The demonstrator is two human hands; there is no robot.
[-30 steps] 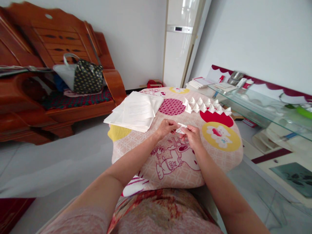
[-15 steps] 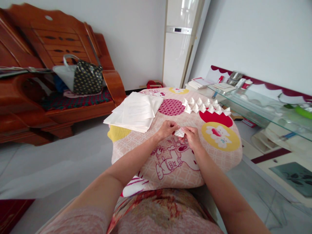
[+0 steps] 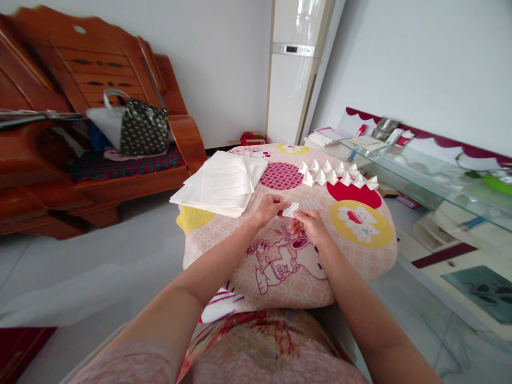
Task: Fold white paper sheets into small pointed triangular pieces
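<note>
A small folded piece of white paper (image 3: 290, 209) with printed marks is held above the table. My left hand (image 3: 271, 209) pinches its left side between thumb and fingers. At its lower right edge, my right hand (image 3: 311, 226) grips it with thumb and forefinger, the other fingers curled below. Beyond my hands, several small folded paper boats (image 3: 320, 177) stand in rows at the table's far right. To the left lies a stack of white paper sheets (image 3: 224, 184), the top ones printed.
A patterned pink cloth (image 3: 240, 240) covers the round table. On the right runs a glass-topped cabinet (image 3: 424, 165) holding papers, cups and a green bowl. A wooden sofa (image 3: 160, 176) with a dotted bag (image 3: 144, 128) stands left; a tall white air conditioner (image 3: 290, 90) is behind.
The folded paper has turned and tilted between my fingers, moving slightly up and left. My right hand has shifted a little left and now holds its lower edge.
</note>
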